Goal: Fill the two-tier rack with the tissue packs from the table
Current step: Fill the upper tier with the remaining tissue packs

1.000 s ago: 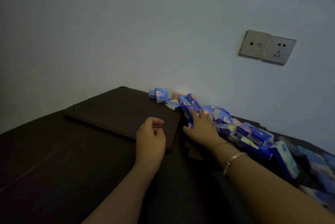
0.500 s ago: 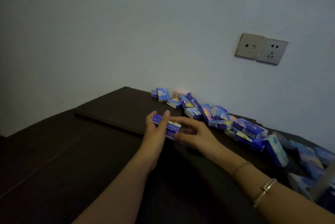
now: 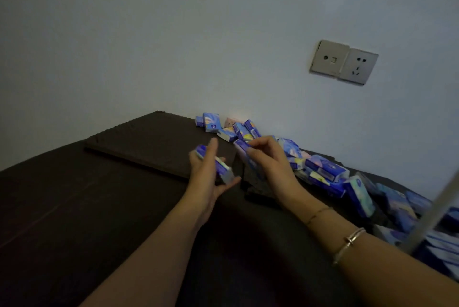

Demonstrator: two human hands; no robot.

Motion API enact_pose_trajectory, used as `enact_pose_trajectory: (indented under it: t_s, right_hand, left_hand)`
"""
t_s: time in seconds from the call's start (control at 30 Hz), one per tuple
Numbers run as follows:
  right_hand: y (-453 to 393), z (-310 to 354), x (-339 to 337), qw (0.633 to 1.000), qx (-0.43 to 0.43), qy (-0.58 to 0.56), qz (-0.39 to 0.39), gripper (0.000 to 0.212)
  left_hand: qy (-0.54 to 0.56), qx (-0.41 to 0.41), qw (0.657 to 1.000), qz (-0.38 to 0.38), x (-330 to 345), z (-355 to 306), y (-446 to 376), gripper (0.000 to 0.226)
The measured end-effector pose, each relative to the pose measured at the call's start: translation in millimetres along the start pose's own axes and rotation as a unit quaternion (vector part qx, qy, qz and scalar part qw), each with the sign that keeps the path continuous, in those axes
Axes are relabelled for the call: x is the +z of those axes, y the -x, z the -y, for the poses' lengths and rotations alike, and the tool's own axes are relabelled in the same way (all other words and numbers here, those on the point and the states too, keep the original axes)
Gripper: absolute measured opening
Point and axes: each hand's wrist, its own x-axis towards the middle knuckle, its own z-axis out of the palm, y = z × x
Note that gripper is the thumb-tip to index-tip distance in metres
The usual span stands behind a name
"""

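- Grip, left hand: fingers extended upward with the thumb spread below; a blue tissue pack lies slanted across the palm, pinned between the fingers and the thumb base. The hand is blurred, so the exact finger contact cannot be resolved.
- Grip, right hand: fingers curled in a pinch around a second tissue pack, held at its upper end, the pack hanging down and to the right behind the hand.
- Change: one second ago the left hand was a loose empty fist and the right hand lay flat on the pile. Half a second ago both hands shared a single pack. Now each hand carries its own pack, and the two hands have separated.
- Meaning for the task: judged from this, picking is under way in pairs; two packs are off the pile and ready for transfer, none yet placed.
- Location of stock: the remaining packs lie in a loose line on the dark bench along the wall, from beside the dark mat to the lower right.
- Rack: a pale bar crosses the lower right corner; it is probably part of the rack, but the tiers are not in view.
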Motion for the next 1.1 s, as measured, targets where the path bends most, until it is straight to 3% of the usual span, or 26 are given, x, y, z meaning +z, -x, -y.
enact_pose_trajectory:
  t_s: [0.03,0.13,0.2,0.23,0.3,0.37,0.43,0.5,0.63,0.7,0.8,0.87,1.1]
  right_hand:
    - [-1,2,5,0.999,0.023,-0.010,0.022,0.005]
    - [-5,-2,13,0.989,0.112,-0.009,0.093,0.040]
    - [-8,-7,3,0.989,0.079,0.104,0.064,0.048]
    - [-11,-11,-10,0.969,0.023,0.244,0.027,0.045]
    - [-16,-19,-46,0.855,-0.027,0.514,-0.059,0.040]
    - [-20,-28,-83,0.762,0.063,0.640,-0.077,0.063]
    - [-21,-34,-109,0.745,0.188,0.639,-0.042,0.077]
    - [-15,-35,-122,0.747,0.223,0.626,-0.002,0.077]
    - [5,-32,-111,0.685,0.098,0.722,-0.020,0.066]
    - [17,-22,-97,0.729,0.060,0.680,-0.044,0.058]
    - [32,15,-75,0.876,0.044,0.472,-0.085,0.043]
    - [44,47,-65,0.934,0.048,0.340,-0.098,0.038]
    - [105,157,-66,0.968,-0.003,0.237,-0.082,0.036]
  left_hand:
    - [-0.011,-0.019,0.999,0.027,6,5,4,0.042]
    - [0.004,-0.042,0.998,0.053,13,15,8,0.040]
    - [0.029,-0.039,0.998,0.048,8,13,4,0.031]
    - [0.034,-0.037,0.998,0.043,4,10,2,0.029]
    - [0.002,-0.033,0.999,0.040,-1,8,-1,0.032]
    - [-0.043,-0.025,0.997,0.057,-3,7,1,0.028]
    - [-0.072,-0.019,0.995,0.073,-3,9,2,0.024]
    - [-0.101,-0.007,0.992,0.079,-2,12,1,0.026]
    - [-0.163,0.035,0.982,0.087,-1,17,7,0.031]
    - [-0.184,0.051,0.978,0.083,2,18,15,0.030]
    - [-0.186,0.054,0.979,0.067,8,16,35,0.024]
    - [-0.187,0.065,0.977,0.078,18,9,57,0.022]
    - [-0.195,0.135,0.957,0.169,63,-58,153,0.032]
